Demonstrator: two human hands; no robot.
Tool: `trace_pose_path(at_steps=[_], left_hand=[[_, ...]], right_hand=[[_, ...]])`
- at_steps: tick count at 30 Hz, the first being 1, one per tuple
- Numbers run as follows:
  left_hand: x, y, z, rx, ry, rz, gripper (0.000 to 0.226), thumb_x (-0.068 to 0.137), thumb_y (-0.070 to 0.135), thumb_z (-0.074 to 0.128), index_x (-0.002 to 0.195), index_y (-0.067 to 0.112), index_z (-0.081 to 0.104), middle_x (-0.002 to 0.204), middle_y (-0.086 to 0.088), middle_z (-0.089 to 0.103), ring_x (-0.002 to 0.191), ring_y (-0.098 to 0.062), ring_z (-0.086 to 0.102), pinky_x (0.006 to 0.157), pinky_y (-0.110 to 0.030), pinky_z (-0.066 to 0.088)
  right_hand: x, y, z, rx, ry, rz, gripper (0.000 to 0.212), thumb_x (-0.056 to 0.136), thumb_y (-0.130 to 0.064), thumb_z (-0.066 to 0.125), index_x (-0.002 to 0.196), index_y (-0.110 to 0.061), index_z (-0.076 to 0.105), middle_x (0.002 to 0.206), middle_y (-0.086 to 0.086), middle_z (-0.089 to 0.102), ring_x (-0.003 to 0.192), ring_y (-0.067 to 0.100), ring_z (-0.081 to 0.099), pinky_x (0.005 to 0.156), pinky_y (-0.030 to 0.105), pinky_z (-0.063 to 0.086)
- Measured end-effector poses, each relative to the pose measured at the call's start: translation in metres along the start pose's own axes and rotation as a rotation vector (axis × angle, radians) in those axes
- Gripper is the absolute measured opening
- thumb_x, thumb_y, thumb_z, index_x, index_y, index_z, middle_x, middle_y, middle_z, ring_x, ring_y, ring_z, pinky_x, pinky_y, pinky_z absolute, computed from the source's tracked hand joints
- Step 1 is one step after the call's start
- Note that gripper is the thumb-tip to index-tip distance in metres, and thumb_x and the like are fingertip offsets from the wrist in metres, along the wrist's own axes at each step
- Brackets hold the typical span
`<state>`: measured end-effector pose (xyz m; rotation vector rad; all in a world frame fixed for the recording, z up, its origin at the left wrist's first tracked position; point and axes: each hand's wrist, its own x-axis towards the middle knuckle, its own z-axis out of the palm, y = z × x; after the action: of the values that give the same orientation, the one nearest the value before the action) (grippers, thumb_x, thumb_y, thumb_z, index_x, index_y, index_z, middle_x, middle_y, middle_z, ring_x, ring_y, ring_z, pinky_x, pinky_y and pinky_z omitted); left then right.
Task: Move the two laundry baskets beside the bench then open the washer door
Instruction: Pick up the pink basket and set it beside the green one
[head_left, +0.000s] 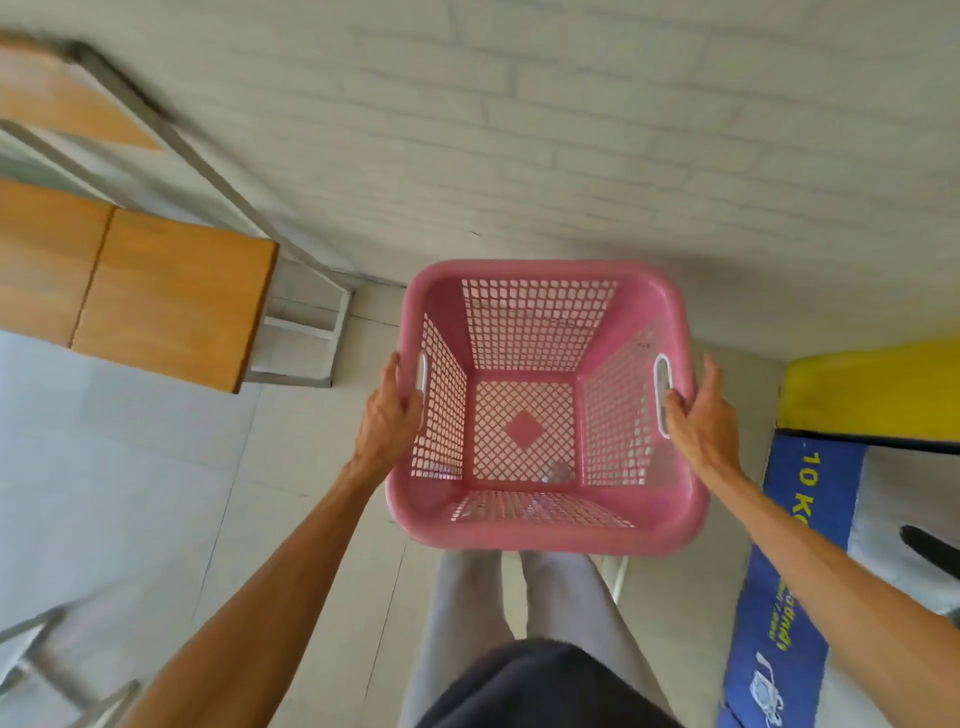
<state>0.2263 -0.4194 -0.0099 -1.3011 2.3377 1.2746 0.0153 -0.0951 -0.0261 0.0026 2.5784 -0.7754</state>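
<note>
A pale brick-pattern wall (571, 130) fills the top of the view, and below it lies a floor of large light tiles (130, 467). Against that wall, to the left of the pink laundry basket (545, 535), stands a bench (171, 296) with an orange-brown wooden seat on a grey metal frame; its near end is close to the basket but apart from it. To the right of the basket is a machine with a yellow top (872, 384) and a blue panel (795, 582) printed with "10 K" in yellow — whether this is the washer, and where its door is, cannot be told. The basket itself is empty, square, with lattice walls and a lattice bottom marked by a solid diamond, and it is held upright in front of the person's grey-trousered legs (519, 613). The left hand (387, 415) is closed around the basket's left rim beside the white-edged handle slot, thumb on the outside. The right hand (701, 410) grips the right rim — fingers hooked through the white handle slot (662, 387), thumb raised outside.
</note>
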Motion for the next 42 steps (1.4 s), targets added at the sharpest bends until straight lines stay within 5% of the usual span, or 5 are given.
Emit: trace_pose_path(at_steps=[5,12,22,29,42], left_hand=[[-0.091,-0.008,-0.110,-0.138,0.333,-0.056,0.053,0.097,0.046,0.047,0.149,0.039,0.033,0.088,0.006,0.070,0.063,0.001,0.070,0.048,-0.017,0.055],[-0.210,-0.084,-0.238,-0.269,0.706,-0.220,0.063,0.091,0.033,0.055,0.152,0.032,0.038,0.130,-0.006,0.067,0.099,-0.018,0.068,0.092,-0.038,0.054],[-0.351,-0.263,-0.411,-0.441,1.089,-0.356,0.062,0.089,0.035,0.057,0.149,0.035,0.040,0.128,0.020,0.058,0.099,0.007,0.063,0.093,-0.025,0.051],[-0.392,-0.365,-0.508,-0.509,1.225,-0.352,0.064,0.091,0.033,0.058,0.152,0.029,0.039,0.144,0.002,0.057,0.107,-0.014,0.069,0.088,-0.033,0.059],[-0.288,-0.510,-0.685,-0.632,1.287,-0.398,0.060,0.097,0.022,0.059,0.152,0.024,0.039,0.137,0.006,0.059,0.087,0.026,0.059,0.066,0.000,0.049]], right_hand=[[-0.045,-0.114,-0.036,-0.002,-0.136,-0.204,0.063,0.099,-0.026,0.052,0.157,-0.033,0.027,0.088,0.000,0.059,0.053,-0.005,0.049,0.036,0.006,0.034],[-0.138,-0.296,0.002,0.029,-0.413,-0.550,0.061,0.097,-0.034,0.052,0.154,-0.043,0.029,0.135,0.000,0.062,0.096,0.020,0.069,0.067,0.021,0.054],[-0.335,-0.516,0.160,0.085,-0.706,-0.847,0.054,0.085,-0.043,0.067,0.117,-0.080,0.043,0.108,-0.010,0.073,0.079,0.001,0.074,0.063,0.020,0.061],[-0.435,-0.613,0.278,0.089,-0.725,-1.032,0.061,0.085,-0.035,0.068,0.136,-0.061,0.048,0.104,-0.020,0.075,0.084,0.000,0.075,0.077,0.027,0.063],[-0.491,-0.832,0.483,0.026,-0.785,-1.119,0.064,0.089,-0.028,0.070,0.147,-0.041,0.047,0.127,-0.012,0.068,0.103,0.007,0.070,0.095,0.030,0.055]])
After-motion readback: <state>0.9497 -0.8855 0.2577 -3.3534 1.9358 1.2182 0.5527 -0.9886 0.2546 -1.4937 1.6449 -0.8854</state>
